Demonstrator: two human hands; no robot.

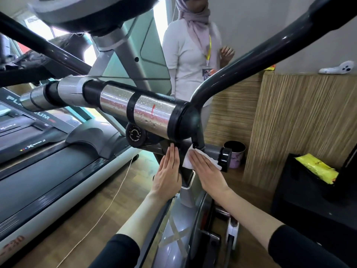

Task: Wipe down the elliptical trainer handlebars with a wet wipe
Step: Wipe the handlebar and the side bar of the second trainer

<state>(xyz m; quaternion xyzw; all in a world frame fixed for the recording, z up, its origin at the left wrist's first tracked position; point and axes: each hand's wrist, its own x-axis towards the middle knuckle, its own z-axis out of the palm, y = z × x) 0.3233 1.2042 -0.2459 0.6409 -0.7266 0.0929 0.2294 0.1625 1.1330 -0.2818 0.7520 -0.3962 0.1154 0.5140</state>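
wood floor (92, 215), treadmill (48, 171) alongside; left grip (168, 171) flat on post (186, 196), right grip (208, 171) flat, pressing wet wipe (187, 163).

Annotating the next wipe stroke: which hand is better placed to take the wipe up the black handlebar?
Right, probably. The right hand presses the wet wipe flat on the grey tube at the foot of the black handlebar. The left hand lies bare against the column, without a wipe.
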